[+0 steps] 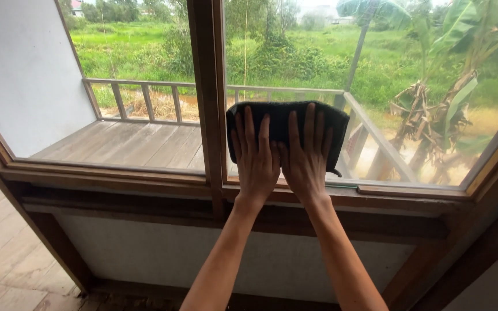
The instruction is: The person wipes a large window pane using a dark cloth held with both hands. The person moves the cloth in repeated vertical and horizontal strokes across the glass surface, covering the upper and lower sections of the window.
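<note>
Both hands flat, fingers spread and straight, nothing gripped: left hand (256, 158) and right hand (306, 156) side by side, thumbs nearly touching, palms pressing a dark cloth (286, 124) against the window glass (410, 92). Cloth folded to a rough rectangle, its top edge just above the fingertips, a loose corner hanging right of the right hand. Wooden frame post (208, 86) just left of the left hand; wooden sill (376, 193) directly below both wrists. Beyond the glass, a wooden deck (128, 144) with railing (145, 95). Probably mid-wipe low on the pane; even pressure from both palms needed to slide the cloth without bunching.
</note>
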